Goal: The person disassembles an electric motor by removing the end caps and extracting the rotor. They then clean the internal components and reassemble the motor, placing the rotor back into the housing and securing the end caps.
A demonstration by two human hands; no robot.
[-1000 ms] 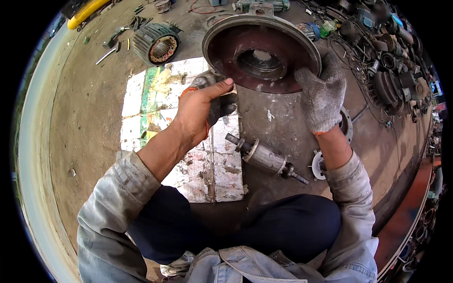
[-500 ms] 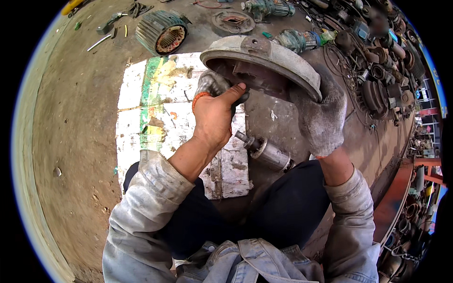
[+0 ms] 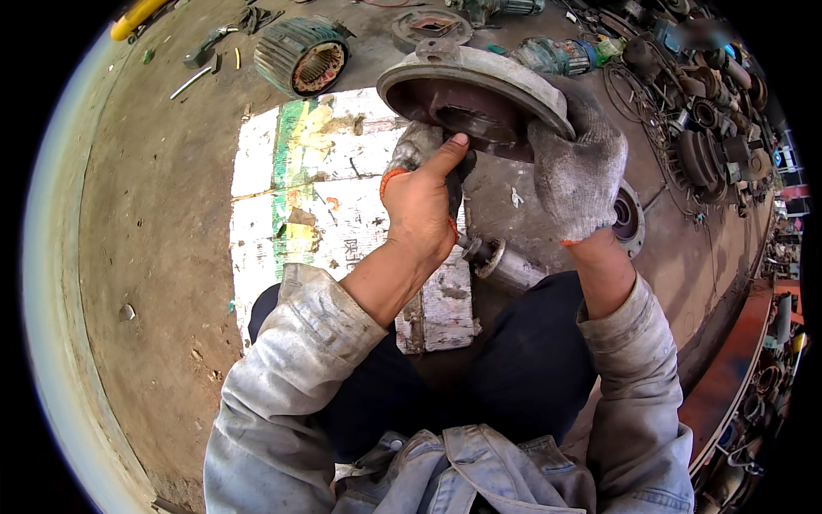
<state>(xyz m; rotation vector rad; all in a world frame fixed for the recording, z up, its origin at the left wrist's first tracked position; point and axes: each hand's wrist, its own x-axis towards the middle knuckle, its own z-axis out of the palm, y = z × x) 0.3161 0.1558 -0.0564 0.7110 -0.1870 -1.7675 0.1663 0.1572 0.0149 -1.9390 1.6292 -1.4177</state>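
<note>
A round, rimmed metal motor end cover [image 3: 475,77] is held up in front of me, tilted so its dark hollow inside shows. My right hand [image 3: 582,163], in a dirty grey work glove, grips its right rim. My left hand [image 3: 419,201] is bare, with the thumb up against the cover's lower edge. Bunched in that hand is a grey glove [image 3: 417,147] with an orange cuff; the fingers behind it are hidden. Below lies a motor rotor with a shaft [image 3: 511,267], partly covered by my knee. A round flanged part [image 3: 632,221] shows beside my right wrist.
Flattened white cardboard [image 3: 257,206] lies on the floor ahead of me. Beyond it stand a green finned motor housing [image 3: 300,56], a flat round cover [image 3: 428,30] and a green motor [image 3: 548,56]. Piled machine parts [image 3: 706,158] line the right side.
The end cover has turned and tipped, so more of its inside shows. Both hands keep their hold. The view has shifted, and the flanged part beside my right wrist has come into sight.
</note>
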